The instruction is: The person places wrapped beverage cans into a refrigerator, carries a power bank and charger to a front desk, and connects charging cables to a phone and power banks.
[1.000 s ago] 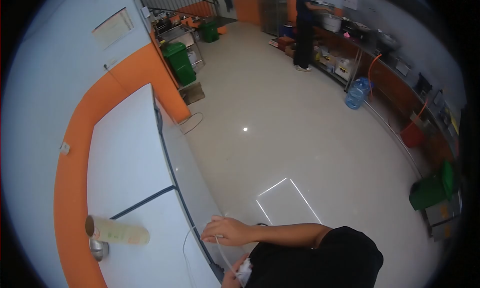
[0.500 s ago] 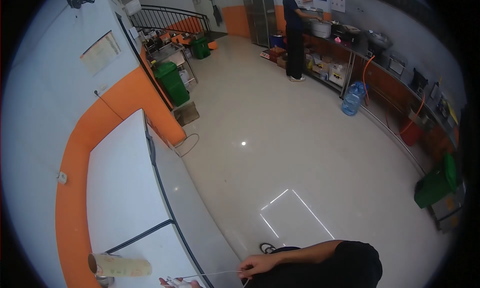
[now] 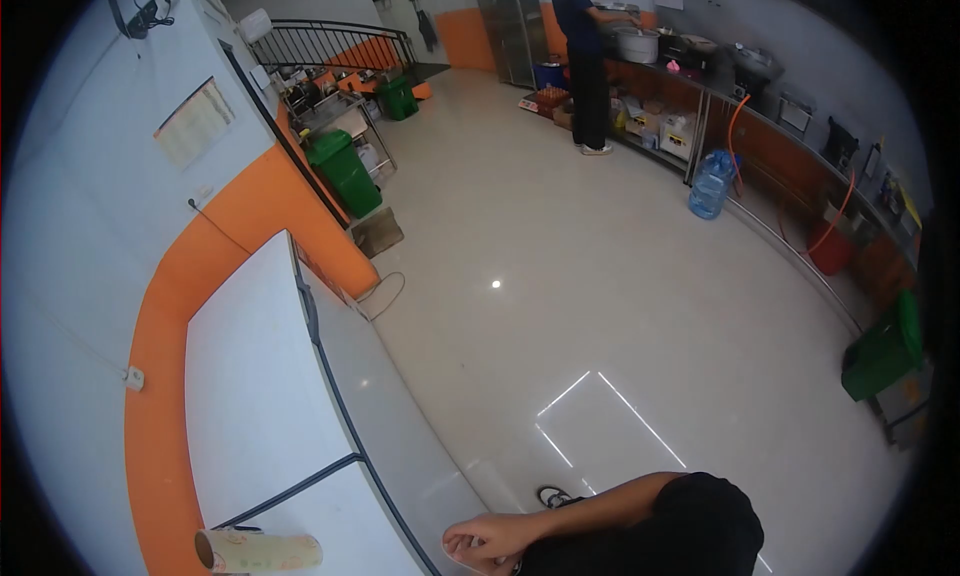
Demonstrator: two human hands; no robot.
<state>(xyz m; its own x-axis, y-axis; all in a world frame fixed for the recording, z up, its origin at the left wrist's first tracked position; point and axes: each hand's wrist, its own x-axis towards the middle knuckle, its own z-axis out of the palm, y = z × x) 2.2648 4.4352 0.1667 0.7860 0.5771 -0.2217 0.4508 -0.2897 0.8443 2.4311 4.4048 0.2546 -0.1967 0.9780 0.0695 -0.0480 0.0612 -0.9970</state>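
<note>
My right hand point(image 3: 486, 542) is at the bottom of the head view, over the front edge of the white chest freezer point(image 3: 265, 376). Its fingers are curled together, and what is between them, if anything, is hidden. My left hand is out of view. To the left, a pale yellowish roll with red print point(image 3: 262, 553), its hollow end facing left, lies on the freezer lid. A dark object behind the roll is mostly covered by it.
Another person point(image 3: 583, 66) stands at the far counter by a large pot point(image 3: 637, 46). A blue water bottle point(image 3: 712, 185) stands on the floor below the counter. Green bins stand at left point(image 3: 345, 172) and right point(image 3: 884, 349). An orange-banded wall borders the freezer.
My left hand, which had a white cord running from it to my right hand, has dropped out of view. My right hand has shifted slightly left, and the cord no longer shows.
</note>
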